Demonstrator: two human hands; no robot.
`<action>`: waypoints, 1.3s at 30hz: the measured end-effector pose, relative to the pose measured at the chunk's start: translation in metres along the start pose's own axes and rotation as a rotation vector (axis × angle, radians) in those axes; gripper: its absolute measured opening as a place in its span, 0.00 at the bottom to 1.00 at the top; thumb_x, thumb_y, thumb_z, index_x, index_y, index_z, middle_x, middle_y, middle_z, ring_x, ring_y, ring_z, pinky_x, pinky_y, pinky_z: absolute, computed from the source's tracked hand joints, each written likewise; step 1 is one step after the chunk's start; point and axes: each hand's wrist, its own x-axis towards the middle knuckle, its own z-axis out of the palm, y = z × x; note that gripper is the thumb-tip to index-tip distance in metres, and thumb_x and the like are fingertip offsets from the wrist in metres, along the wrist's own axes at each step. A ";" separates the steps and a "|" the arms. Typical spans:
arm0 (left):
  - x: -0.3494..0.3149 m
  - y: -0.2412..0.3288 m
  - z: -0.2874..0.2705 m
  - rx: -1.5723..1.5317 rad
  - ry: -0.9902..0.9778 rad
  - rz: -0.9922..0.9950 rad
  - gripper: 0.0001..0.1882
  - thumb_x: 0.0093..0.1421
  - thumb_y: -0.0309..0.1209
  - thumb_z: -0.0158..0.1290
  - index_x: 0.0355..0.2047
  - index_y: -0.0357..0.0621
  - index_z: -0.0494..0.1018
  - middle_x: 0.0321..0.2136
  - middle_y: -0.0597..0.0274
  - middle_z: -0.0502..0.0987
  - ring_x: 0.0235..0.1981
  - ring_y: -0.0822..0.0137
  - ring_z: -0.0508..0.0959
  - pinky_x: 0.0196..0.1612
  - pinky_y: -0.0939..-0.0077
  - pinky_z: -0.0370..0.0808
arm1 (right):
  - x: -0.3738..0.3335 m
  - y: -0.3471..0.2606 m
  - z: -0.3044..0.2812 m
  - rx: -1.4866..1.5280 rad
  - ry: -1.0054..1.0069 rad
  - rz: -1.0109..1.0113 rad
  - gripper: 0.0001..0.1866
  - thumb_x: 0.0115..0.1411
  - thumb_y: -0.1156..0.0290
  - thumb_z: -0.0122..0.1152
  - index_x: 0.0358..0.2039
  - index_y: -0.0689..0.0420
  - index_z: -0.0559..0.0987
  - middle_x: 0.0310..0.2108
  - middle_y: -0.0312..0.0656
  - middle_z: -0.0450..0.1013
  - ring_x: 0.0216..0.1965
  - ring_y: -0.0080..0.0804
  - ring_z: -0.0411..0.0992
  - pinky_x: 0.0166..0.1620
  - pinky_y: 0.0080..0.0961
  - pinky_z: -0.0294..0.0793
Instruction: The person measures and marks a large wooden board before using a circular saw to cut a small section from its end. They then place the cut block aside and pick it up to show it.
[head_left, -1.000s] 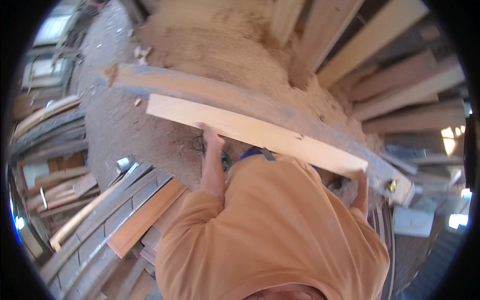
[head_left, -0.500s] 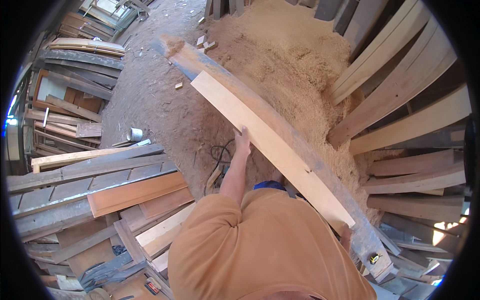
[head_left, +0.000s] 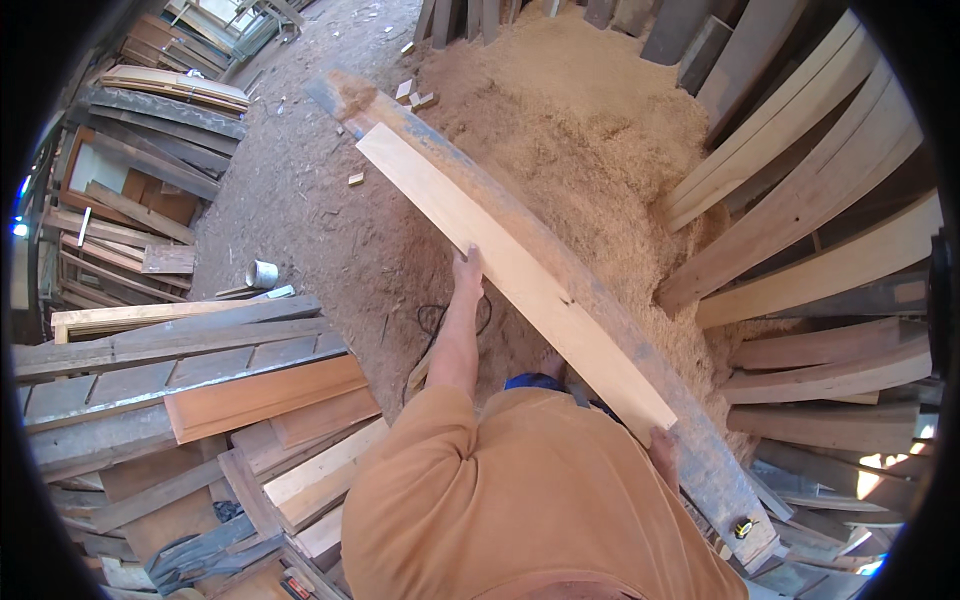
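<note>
Gripping pale board with left hand, right hand (grip partly hidden) | could twist against weathered beam if pushed unevenly

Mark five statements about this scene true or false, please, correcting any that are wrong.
1. The left hand holds the pale plank by its edge. True.
2. The right hand is at the plank's far end. False: it is at the near end.
3. A tape measure lies on the beam. True.
4. A white cup sits on the beam. False: it is off to the left, near the stacked boards.
5. Sawdust lies beyond the beam. True.
</note>
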 end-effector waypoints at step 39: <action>-0.046 -0.006 0.012 -0.066 -0.067 -0.178 0.37 0.73 0.33 0.50 0.76 0.65 0.46 0.58 0.59 0.71 0.51 0.62 0.77 0.43 0.59 0.83 | 0.064 -0.118 0.041 0.133 -0.302 -0.165 0.13 0.63 0.64 0.61 0.33 0.63 0.82 0.25 0.38 0.78 0.27 0.26 0.76 0.31 0.29 0.75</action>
